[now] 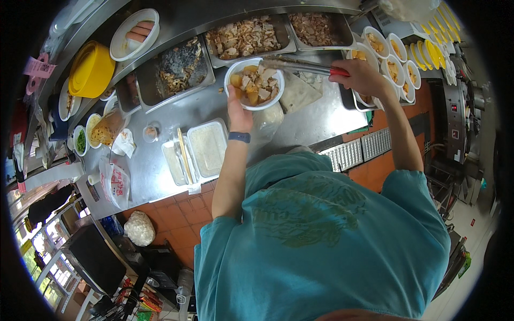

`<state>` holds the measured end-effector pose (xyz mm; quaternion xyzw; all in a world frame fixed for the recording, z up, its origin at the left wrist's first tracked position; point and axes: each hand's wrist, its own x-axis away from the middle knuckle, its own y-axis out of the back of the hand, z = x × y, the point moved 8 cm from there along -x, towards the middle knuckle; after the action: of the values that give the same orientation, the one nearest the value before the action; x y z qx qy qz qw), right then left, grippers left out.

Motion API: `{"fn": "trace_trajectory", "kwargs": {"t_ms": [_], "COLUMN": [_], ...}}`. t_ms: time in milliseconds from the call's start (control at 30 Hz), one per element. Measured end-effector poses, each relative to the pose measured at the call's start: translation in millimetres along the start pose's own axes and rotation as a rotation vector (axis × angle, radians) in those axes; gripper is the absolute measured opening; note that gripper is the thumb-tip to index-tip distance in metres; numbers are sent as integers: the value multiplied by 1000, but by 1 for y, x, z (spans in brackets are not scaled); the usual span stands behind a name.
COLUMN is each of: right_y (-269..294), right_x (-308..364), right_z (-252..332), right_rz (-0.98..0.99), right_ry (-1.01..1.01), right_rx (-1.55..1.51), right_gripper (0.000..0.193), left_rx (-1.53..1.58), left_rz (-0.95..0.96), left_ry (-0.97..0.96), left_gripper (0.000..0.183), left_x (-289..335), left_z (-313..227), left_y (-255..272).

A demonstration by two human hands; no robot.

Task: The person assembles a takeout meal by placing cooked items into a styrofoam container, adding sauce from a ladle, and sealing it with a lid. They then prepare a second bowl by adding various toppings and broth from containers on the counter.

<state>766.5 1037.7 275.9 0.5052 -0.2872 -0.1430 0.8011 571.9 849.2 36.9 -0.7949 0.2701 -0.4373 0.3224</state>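
Note:
My left hand [237, 111] is closed on the near left side of a round white bowl [256, 105], thumb at its rim. Inside lie potato chunks [250, 96] and pieces of cooked meat [266, 85]. My right hand [357, 75] grips metal tongs [308, 66] by their red handle end. The tongs reach left, their tips over the bowl's far rim; whether they pinch anything is too small to tell. Just beyond the bowl stands a steel pan of chopped meat [247, 37], with a second meat pan [315, 30] to its right.
A mostly emptied steel pan [179, 72] stands at the left. Several filled white bowls [393, 70] crowd the counter's right end. Nearer are an open clear takeaway box [206, 145] with chopsticks [186, 156] alongside, a plastic bag [115, 182] and a yellow tub [92, 69].

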Motion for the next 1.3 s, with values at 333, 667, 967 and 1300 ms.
{"fn": "trace_trajectory", "kwargs": {"t_ms": [333, 667, 967, 1300], "right_y": [48, 18, 60, 43], "right_x": [12, 28, 29, 24], "right_z": [-46, 41, 34, -9], "right_rz": [-143, -86, -49, -136], "right_ry": [-188, 154, 102, -11], "right_rx": [2, 331, 210, 191], "right_gripper": [28, 23, 30, 38], "left_rx": [-22, -103, -70, -417], "left_rz": [75, 7, 22, -60], "left_ry": [10, -39, -57, -137], "left_gripper": [53, 54, 55, 56], "left_x": [11, 16, 20, 40], "left_z": [0, -2, -4, -13], "left_y": [-12, 6, 7, -12]}}
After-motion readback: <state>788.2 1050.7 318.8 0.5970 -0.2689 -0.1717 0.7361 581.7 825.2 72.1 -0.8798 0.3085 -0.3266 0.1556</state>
